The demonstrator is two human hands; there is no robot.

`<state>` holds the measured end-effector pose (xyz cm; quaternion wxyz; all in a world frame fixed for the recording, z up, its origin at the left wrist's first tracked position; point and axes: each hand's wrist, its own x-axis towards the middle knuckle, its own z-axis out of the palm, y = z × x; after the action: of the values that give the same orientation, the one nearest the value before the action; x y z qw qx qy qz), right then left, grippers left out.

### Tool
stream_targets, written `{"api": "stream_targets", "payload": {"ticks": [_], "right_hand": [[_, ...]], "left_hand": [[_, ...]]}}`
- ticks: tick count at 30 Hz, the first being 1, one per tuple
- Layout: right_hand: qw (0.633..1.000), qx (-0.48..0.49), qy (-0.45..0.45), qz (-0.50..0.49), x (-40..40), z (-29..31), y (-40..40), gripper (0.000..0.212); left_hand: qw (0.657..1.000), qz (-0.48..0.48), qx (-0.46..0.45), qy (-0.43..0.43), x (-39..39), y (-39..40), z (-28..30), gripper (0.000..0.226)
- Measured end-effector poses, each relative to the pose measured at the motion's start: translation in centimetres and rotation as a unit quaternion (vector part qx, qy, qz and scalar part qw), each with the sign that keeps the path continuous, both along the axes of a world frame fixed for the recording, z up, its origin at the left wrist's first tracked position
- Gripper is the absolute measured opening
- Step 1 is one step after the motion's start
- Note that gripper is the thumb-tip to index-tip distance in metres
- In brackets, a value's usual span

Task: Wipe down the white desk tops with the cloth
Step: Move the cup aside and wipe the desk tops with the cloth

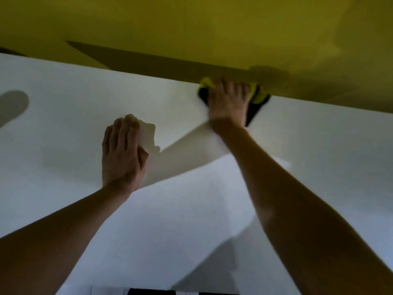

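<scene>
the cloth (258,95) lies at the far edge of the white desk top (63,124), right against the yellow wall (191,28), under the right hand (228,103), whose spread, fairly straight fingers press it flat. the left hand (122,152) rests nearer, flat on the desk, fingers together, holding nothing.

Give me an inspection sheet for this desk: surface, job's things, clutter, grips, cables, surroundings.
Surface: white desk top, bare, crossed by arm shadows.
Job's things: yellow and black cloth at the far edge, against the yellow wall.
Clutter: nothing seen.
Grips: right hand pressing flat on the cloth, fingers spread; left hand resting flat on the desk, holding nothing.
Cables: nothing seen.
Surroundings: yellow wall behind; black and white pattern at the bottom edge, unclear.
</scene>
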<state>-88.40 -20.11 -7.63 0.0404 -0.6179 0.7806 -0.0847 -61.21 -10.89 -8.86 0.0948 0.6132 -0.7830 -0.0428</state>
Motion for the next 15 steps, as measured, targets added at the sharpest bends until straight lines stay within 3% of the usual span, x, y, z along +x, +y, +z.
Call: {"api": "stream_targets", "payload": {"ticks": [3,6,9,12,15], "right_hand": [[0.996,0.002,-0.014,0.085,5.5,0.4,-1.1,0.043],[0.991,-0.013,-0.009,0.135,3.7,0.6,-1.9,0.046],[0.979,0.013,0.002,0.202,-0.4,0.6,-2.7,0.050],[0.984,0.035,0.015,0.176,-5.7,0.4,-2.0,0.051],[0.990,0.019,0.050,0.128,-13.5,-0.4,1.1,0.053]], "left_hand": [[1.000,0.017,-0.001,-0.018,-0.5,0.5,-0.1,0.065],[0.999,0.045,-0.010,-0.014,-2.3,1.1,0.1,0.061],[0.999,-0.039,-0.015,0.008,-7.0,2.0,0.6,0.063],[0.994,-0.107,0.014,0.027,-13.8,2.3,0.7,0.067],[0.996,-0.085,0.027,0.027,-17.2,1.9,0.4,0.068]]}}
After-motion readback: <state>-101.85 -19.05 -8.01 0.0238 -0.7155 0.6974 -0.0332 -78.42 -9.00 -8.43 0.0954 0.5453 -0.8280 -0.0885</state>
